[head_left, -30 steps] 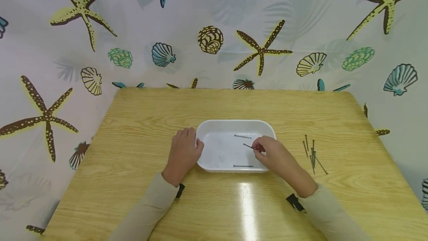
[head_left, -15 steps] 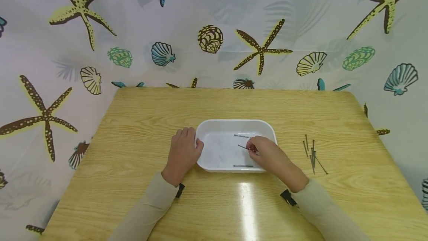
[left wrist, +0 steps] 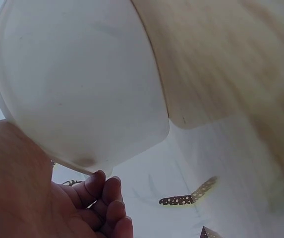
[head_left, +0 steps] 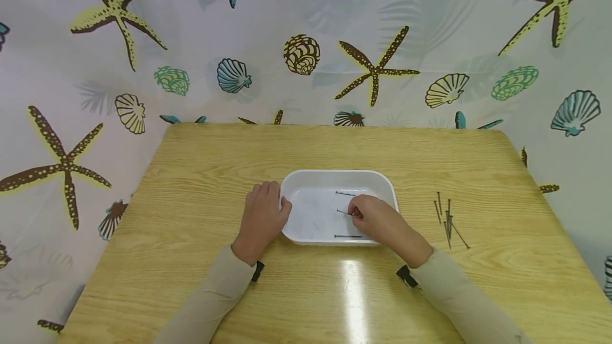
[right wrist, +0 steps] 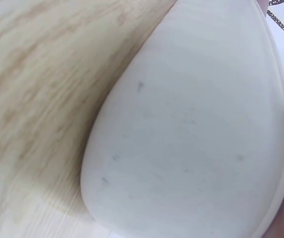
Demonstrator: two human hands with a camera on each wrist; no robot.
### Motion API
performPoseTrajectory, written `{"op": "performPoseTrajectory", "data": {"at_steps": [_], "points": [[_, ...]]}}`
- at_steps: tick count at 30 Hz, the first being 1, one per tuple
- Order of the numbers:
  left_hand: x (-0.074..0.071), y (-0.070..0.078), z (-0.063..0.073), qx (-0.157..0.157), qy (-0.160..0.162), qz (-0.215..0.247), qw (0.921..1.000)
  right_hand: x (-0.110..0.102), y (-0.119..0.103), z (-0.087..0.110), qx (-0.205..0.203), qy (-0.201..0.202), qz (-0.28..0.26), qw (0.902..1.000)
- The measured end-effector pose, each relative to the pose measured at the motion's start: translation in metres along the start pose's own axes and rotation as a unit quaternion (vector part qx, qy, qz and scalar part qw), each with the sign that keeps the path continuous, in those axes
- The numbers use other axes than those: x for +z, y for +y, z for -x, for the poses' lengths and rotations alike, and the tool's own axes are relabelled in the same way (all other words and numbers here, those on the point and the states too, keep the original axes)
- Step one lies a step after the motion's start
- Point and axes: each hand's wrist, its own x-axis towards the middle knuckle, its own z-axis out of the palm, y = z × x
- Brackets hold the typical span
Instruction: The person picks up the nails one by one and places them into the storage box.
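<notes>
A white plastic tray (head_left: 308, 219) with rounded corners stands mid-table. My left hand (head_left: 260, 219) holds its left end, the thumb at the rim and the other fingers outside; in the left wrist view those fingers (left wrist: 113, 198) curl by the rim. Over the tray's right half, my right hand (head_left: 384, 222) pinches a nail (head_left: 342, 213), its head end pointing left and the rest hidden by the fingers. Two more nails lie in the tray: a far nail (head_left: 344, 193), partly covered by the hand, and a near nail (head_left: 348, 236). The tray's outer wall (right wrist: 181, 124) fills the right wrist view.
Several loose nails (head_left: 448, 222) lie in a small heap on the wooden table (head_left: 215, 158), right of the tray. A cloth (head_left: 268, 68) printed with shells and starfish hangs behind and along both sides.
My right hand has moved left and slightly down into the tray with the nail between its fingers. The left hand, the tray and the heap of nails have stayed in place.
</notes>
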Motion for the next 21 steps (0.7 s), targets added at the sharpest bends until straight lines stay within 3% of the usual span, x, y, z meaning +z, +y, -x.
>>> {"op": "performPoseTrajectory", "data": {"at_steps": [21], "points": [[0.0001,-0.0007,0.0006,0.003,0.007,0.015,0.9999,0.0037,0.0014,-0.0031,0.008,-0.048,0.009,0.9988]]}}
